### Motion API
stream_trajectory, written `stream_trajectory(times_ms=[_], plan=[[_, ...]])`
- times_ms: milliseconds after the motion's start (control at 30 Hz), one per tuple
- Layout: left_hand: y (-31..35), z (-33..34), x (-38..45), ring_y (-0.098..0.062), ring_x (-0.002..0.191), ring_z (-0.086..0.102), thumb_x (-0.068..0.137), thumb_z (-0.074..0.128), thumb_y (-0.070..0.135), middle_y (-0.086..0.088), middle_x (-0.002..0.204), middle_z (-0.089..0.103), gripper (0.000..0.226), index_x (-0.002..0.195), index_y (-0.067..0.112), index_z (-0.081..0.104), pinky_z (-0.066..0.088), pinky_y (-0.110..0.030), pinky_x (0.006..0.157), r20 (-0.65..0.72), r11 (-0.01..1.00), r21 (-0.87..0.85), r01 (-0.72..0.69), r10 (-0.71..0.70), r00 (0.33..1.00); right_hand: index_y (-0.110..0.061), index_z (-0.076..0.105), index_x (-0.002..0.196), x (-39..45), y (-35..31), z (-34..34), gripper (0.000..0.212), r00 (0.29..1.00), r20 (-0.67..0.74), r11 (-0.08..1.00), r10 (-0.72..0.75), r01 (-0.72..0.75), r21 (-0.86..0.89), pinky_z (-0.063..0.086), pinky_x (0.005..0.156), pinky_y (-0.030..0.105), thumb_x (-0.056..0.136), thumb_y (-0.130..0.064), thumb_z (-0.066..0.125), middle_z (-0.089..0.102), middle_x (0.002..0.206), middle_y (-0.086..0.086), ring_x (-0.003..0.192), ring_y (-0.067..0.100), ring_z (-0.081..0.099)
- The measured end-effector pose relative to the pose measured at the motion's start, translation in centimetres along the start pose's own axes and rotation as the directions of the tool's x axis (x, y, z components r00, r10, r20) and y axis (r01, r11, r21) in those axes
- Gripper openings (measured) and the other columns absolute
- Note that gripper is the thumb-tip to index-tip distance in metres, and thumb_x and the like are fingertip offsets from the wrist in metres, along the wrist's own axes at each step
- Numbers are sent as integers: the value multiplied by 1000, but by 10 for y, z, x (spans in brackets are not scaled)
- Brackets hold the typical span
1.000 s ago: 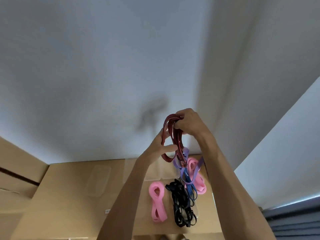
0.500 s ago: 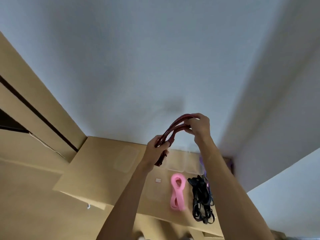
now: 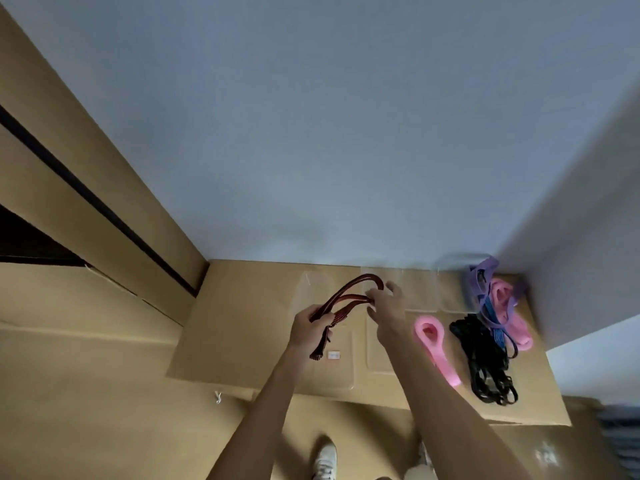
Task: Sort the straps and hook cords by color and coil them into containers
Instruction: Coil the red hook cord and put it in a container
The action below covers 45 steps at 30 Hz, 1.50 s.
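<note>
A dark red striped cord (image 3: 349, 299) is looped in several arcs between my hands above a cardboard box top (image 3: 242, 327). My left hand (image 3: 310, 329) grips the bunched end, with a tail hanging below the fist. My right hand (image 3: 386, 308) pinches the far ends of the loops. To the right lie a coiled pink strap (image 3: 434, 344), a black cord tangle (image 3: 483, 362), and a heap of purple strap (image 3: 479, 278), blue cord (image 3: 493, 322) and another pink strap (image 3: 512, 320).
Clear plastic containers (image 3: 419, 289) and flat clear lids (image 3: 341, 372) lie on the box top, hard to make out. Taller cardboard boxes (image 3: 86, 209) rise on the left. A pale wall (image 3: 329, 133) stands behind. My white shoes (image 3: 325, 459) show below.
The view tipped downward and the camera shifted left. My hands lowered the red cord and pulled its loops wider apart; it has come free of the purple and blue heap.
</note>
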<state>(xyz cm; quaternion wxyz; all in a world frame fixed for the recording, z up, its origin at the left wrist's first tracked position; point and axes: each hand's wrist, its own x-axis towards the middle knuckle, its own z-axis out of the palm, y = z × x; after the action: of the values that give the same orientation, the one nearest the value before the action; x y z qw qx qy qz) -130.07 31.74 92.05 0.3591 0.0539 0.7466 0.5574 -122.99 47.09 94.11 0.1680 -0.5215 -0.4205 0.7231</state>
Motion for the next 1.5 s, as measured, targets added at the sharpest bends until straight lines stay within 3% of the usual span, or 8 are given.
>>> stream_trajectory(times_ms=[333, 533, 667, 833, 967, 1133, 1300, 1500], plan=[[-117, -34, -1, -17, 60, 47, 89, 64, 11, 6, 60, 51, 23, 70, 18, 53, 33, -22, 53, 32, 920, 383, 86, -107, 994, -6, 58, 128, 6, 119, 28, 43, 985, -162, 921, 54, -112, -373, 45, 86, 33, 85, -5, 60, 63, 112, 8, 101, 23, 57], [-129, -30, 39, -30, 79, 60, 91, 62, 13, -10, 82, 66, 11, 88, 3, 64, 47, -35, 70, -44, 853, 506, 128, -123, 991, -12, 57, 132, 39, 139, 39, 46, 992, -115, 852, 60, -111, -512, 47, 87, 33, 85, -7, 57, 66, 115, 9, 105, 26, 60], [-133, -28, 61, -29, 85, 62, 92, 62, 14, -10, 89, 69, 12, 97, 4, 66, 50, -37, 77, -67, 837, 529, 143, -126, 990, -16, 59, 127, 49, 143, 44, 43, 991, -114, 877, 71, -117, -466, 45, 66, 24, 85, -8, 58, 69, 111, 6, 90, 18, 62], [-133, -7, 58, -31, 87, 63, 92, 63, 17, -10, 90, 69, 14, 97, 5, 66, 51, -37, 77, -51, 866, 476, 157, -152, 987, -12, 57, 129, 52, 147, 37, 46, 994, -80, 855, 68, -99, -509, 50, 91, 37, 83, -8, 57, 66, 115, 8, 109, 27, 60], [-138, -5, 56, -27, 89, 67, 87, 65, 39, -4, 92, 72, 25, 102, 20, 72, 55, -37, 82, -33, 761, 623, 181, -206, 978, -21, 55, 105, 61, 145, 39, 27, 993, -6, 823, 117, -100, -559, 42, 69, 26, 82, -7, 59, 56, 91, -6, 97, 25, 55], [-134, -17, 72, -27, 107, 61, 93, 54, 52, -6, 113, 64, 43, 116, 18, 67, 48, -35, 88, -195, 663, 725, 183, -56, 979, -11, 20, 158, 59, 149, 38, 77, 988, -47, 759, 146, -142, -635, 38, 113, 43, 89, -12, 57, 37, 156, 15, 141, 33, 38], [-128, -23, 85, -30, 102, 63, 96, 54, 28, -9, 116, 64, 28, 117, 12, 64, 51, -37, 87, -314, 773, 596, 216, -23, 949, -2, 48, 140, 45, 163, 36, 55, 975, -220, 773, 26, -159, -614, 43, 98, 41, 86, -3, 57, 57, 127, 24, 120, 37, 52], [-146, -13, 88, -27, 105, 60, 97, 59, 29, -7, 112, 64, 25, 114, 12, 66, 46, -35, 87, -61, 642, 765, 58, -18, 998, -3, 65, 117, 45, 183, 42, 35, 998, -18, 676, 57, -52, -735, 51, 85, 40, 83, -7, 65, 67, 106, 18, 103, 34, 61]])
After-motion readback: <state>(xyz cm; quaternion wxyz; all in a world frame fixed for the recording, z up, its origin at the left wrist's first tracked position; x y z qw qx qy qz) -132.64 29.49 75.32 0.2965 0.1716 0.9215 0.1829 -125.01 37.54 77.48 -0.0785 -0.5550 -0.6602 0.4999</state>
